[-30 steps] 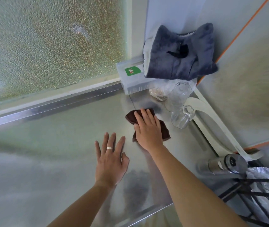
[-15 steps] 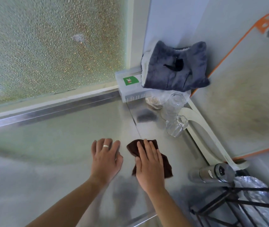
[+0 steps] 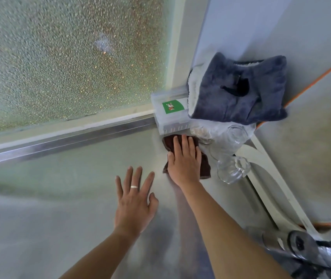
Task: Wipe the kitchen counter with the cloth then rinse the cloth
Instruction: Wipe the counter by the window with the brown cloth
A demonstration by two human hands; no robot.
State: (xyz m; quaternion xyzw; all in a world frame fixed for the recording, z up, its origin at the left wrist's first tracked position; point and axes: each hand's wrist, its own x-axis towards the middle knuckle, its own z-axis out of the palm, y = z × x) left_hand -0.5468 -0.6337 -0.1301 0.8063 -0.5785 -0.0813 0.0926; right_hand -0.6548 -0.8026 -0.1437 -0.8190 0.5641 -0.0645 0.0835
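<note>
Cloth (image 3: 186, 156) lies pressed under the flat right hand (image 3: 183, 160), apparently touching the plastic box (image 3: 170, 115); left hand (image 3: 134, 200) spread open, empty.

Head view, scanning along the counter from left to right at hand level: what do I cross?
Left hand flat on the steel counter → right hand pressing the brown cloth → clear glass mug → white curved rack arm.

Dark brown cloth (image 3: 204, 166) crumpled flat on steel counter (image 3: 70, 178), far end touching clear box.
</note>
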